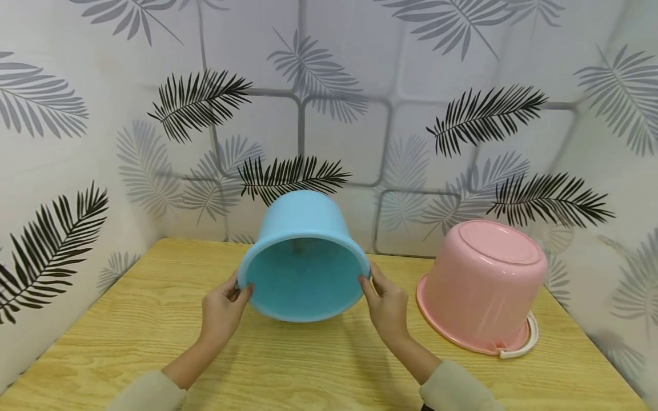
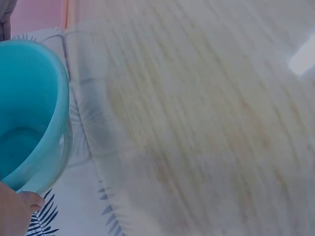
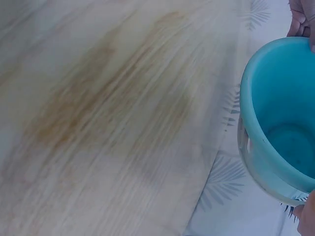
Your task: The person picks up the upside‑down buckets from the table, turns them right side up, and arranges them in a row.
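The blue bucket is at the centre of the head view, tipped so that its opening faces the person and its base points away toward 12 o'clock. It appears to be held above the surface, though whether its far side touches cannot be told. The left hand grips the rim at about 9 o'clock, its thumb at the edge of the opening; the right hand grips it at about 3 o'clock in the same way. The step in hand looks like a two-handed turning or steadying of this bucket. The next move seems to call for both hands to act together with equal firmness, since one side giving way could let the bucket swing. Out at 3 o'clock, well apart from the right hand, the pink bucket stands upside down on the surface, its white handle lying at its own 5 o'clock. Beyond the surface, at 12 o'clock, is a leaf-patterned wall.
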Demonstrator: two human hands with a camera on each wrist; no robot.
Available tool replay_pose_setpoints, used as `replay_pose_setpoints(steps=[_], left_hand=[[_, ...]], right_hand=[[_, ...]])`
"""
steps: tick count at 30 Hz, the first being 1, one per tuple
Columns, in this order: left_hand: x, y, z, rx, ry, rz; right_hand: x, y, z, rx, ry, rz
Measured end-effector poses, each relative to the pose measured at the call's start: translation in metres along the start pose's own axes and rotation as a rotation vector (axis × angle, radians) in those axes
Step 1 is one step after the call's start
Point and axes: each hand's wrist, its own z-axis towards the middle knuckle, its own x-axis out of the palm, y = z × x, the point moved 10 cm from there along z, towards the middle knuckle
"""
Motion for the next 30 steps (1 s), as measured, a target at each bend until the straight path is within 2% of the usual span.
replay_pose_setpoints(steps=[8,16,20,24,30], left_hand=[[-0.009,-0.016,0.007,0.044,-0.079,-0.045],[-0.009,-0.029,0.014,0.062,-0.054,-0.102],[-0.01,-0.037,0.016,0.121,-0.06,-0.117],[-0.011,-0.043,0.018,0.186,-0.039,-0.145],[-0.009,-0.04,0.023,0.195,0.042,-0.237]], right_hand=[[-0.004,0.006,0.01,0.02,-0.038,0.038],[-0.009,0.0,0.013,0.117,-0.011,0.098],[-0.011,0.002,0.015,0.121,0.031,0.084],[-0.01,0.003,0.019,0.131,0.099,0.12],[-0.006,0.002,0.023,0.179,0.231,0.171]])
